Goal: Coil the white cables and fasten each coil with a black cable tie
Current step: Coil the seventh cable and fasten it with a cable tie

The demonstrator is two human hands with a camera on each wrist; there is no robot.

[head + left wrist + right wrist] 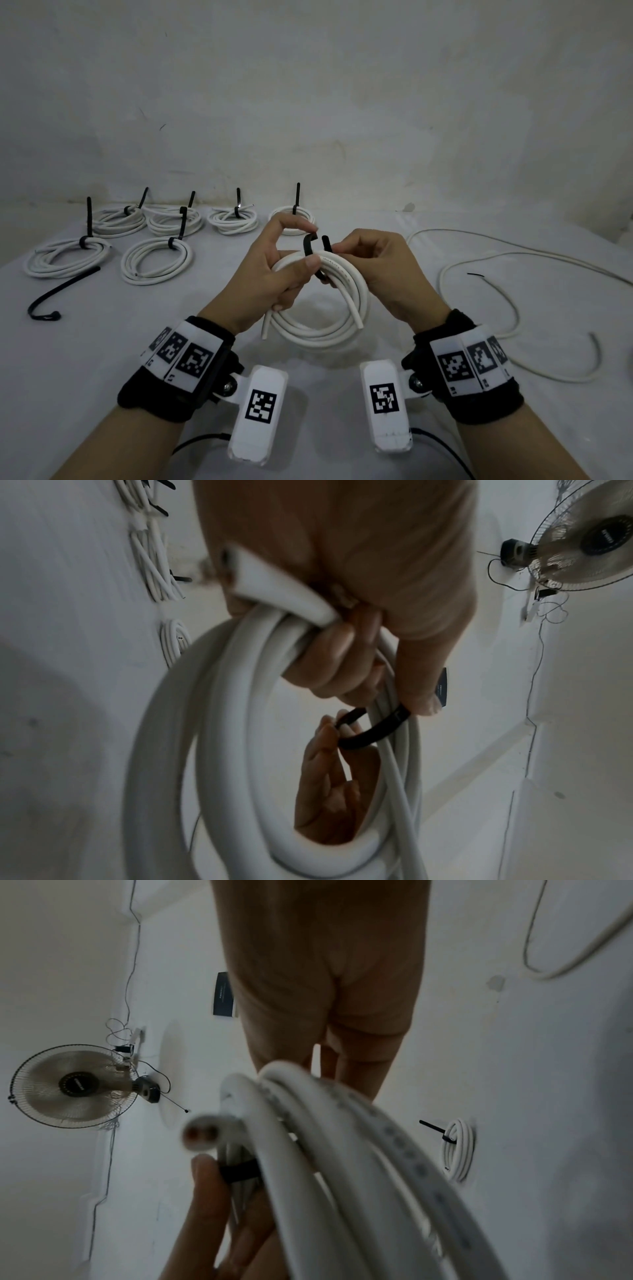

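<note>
Above the table's middle I hold a coiled white cable (322, 329) in both hands. My left hand (274, 270) grips the coil's left side, fingers curled through it and thumb pressed on top beside the black cable tie (308, 245). The tie loops under the strands, both ends sticking up unjoined. My index finger touches the left end. My right hand (373, 263) pinches the right end. In the left wrist view the tie (369, 737) curves under the coil (219, 723). The right wrist view shows the coil (342, 1150) with the tie (240, 1172) close up.
Several tied coils (157, 260) lie at the back left, each tie tail standing up. A loose black tie (61, 294) lies at the front left. An uncoiled white cable (479, 270) sprawls over the right side. A wall fan (72, 1085) shows in the wrist views.
</note>
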